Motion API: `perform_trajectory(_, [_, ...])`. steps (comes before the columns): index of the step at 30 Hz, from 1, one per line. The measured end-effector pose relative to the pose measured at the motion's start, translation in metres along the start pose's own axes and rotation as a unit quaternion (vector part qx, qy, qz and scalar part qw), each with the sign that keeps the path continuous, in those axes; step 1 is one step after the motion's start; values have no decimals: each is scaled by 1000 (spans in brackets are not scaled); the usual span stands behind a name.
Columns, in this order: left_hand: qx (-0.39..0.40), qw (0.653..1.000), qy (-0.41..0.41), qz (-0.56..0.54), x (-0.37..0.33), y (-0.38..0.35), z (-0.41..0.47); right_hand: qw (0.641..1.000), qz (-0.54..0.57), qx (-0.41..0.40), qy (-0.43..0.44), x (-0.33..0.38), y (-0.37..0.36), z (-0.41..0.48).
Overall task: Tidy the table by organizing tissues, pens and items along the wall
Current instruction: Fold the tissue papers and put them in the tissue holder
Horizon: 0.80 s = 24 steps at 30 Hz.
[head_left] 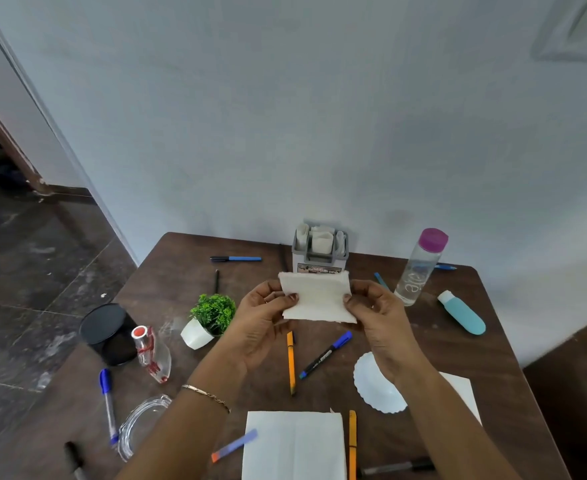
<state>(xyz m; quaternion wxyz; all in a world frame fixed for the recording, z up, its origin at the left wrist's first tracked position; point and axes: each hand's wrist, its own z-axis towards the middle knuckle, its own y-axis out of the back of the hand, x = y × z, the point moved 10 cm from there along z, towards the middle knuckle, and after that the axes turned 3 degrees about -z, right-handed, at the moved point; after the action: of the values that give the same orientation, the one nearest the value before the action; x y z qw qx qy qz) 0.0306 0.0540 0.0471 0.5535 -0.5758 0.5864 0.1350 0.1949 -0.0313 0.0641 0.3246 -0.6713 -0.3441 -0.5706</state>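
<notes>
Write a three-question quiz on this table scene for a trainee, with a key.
1. True or false: the left hand and the right hand both pinch the folded tissue.
2. The cap of the clear bottle is: A purple, B green, C black.
3. Fill in: the grey holder with tissues in it stands against the ____.

Key: 1 true; 2 A; 3 wall.

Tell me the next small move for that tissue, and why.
Probably carry the tissue forward and slot it into the holder: the left hand and right hand pinch it folded just before the holder, which stands by the wall with folded tissues inside.
</notes>
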Motion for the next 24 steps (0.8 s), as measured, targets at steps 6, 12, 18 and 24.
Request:
perform_trajectory(6, [18, 1000, -10, 8, -5, -3, 0, 999, 51, 11, -13, 2, -5, 2])
perform_trajectory(12, [8, 997, -33, 63, -10, -5, 7, 998, 31, -12, -53, -16, -4, 14])
perform_trajectory(18, [-22, 999, 11, 39, -1, 4, 16, 999, -5, -22, -39, -19, -5, 22])
perform_trajectory(24, [8, 986, 158, 48, 31, 6, 27, 992, -119, -49, 12, -15, -4, 34])
